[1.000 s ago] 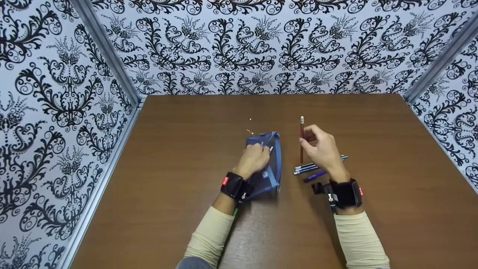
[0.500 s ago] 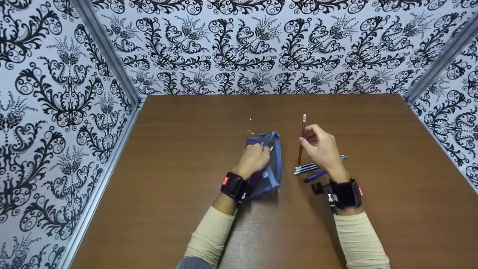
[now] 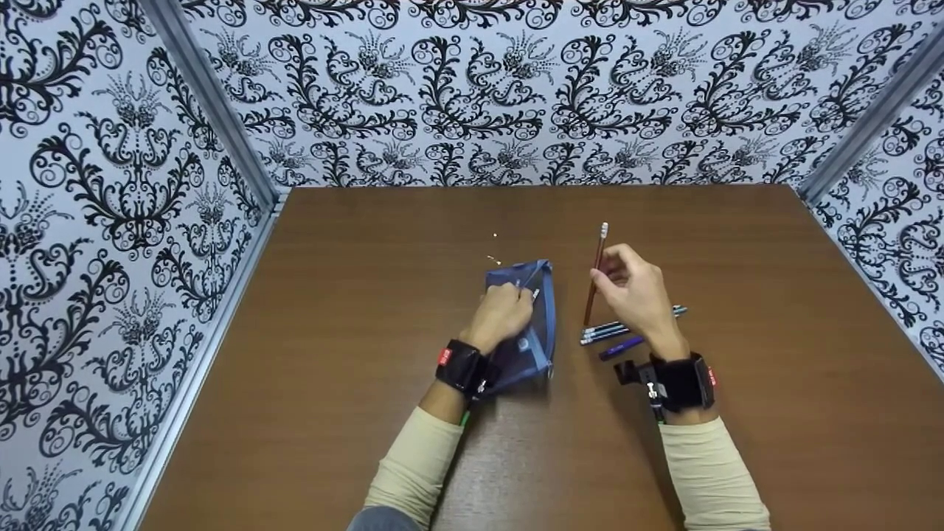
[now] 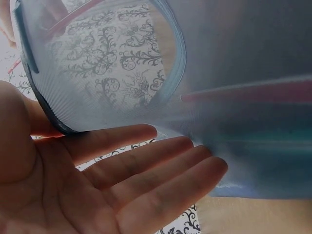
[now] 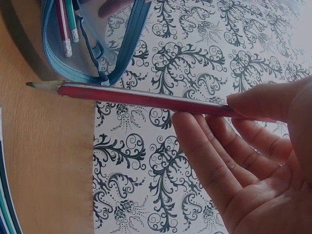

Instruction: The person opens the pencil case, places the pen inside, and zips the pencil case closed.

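My left hand (image 3: 501,317) holds the blue mesh pencil case (image 3: 535,354) by its upper edge, fingers along the mesh in the left wrist view and thumb mostly hidden. The case's zipped mouth (image 5: 119,63) gapes in the right wrist view. Inside it, a red pencil (image 5: 63,29) and a green pencil (image 5: 71,22) show eraser ends. Between thumb and fingertips my right hand (image 3: 634,291) pinches another red pencil (image 3: 596,276), white eraser up. Its sharpened tip (image 5: 44,86) points down toward the table, right of the case.
Several dark and teal pencils (image 3: 605,330) lie on the brown table (image 3: 369,295) below my right hand, beside a purple-blue pen (image 3: 621,347). Small white bits (image 3: 494,260) are scattered behind the case. A patterned wall (image 3: 472,96) rises at the back.
The red pencil in my right hand has tilted: its eraser end swung right, its tip left toward the case. My left hand and the pencil case have stayed in place.
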